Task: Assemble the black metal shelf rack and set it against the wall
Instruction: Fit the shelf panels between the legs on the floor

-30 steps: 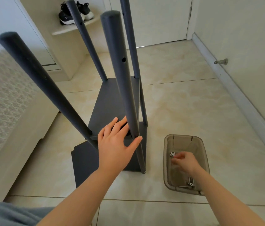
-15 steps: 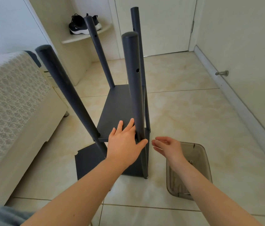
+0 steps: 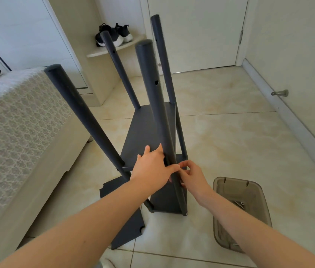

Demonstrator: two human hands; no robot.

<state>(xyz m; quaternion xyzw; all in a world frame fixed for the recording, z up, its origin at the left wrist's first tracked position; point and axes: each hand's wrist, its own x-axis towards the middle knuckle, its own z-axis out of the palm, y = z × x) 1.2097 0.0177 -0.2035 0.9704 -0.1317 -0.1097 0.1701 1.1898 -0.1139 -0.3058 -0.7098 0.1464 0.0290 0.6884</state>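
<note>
Bracing the half-built black shelf rack (image 3: 164, 202), standing upright on the tiled floor (image 3: 230, 144) beside the patterned couch (image 3: 17, 132) and well apart from the right wall (image 3: 298, 55), with the left hand (image 3: 150, 169): straight fingers lying flat on the middle shelf (image 3: 143, 136), thumb across the near post (image 3: 150, 89), clasping nothing. Holding the right hand (image 3: 192, 177) against the same post, fingertips curled and pinched together just beside the left thumb, not possible to tell whether anything is between them. Reaching over a loose black panel (image 3: 127, 229) on the floor and a smoky plastic bin (image 3: 257, 190).
</note>
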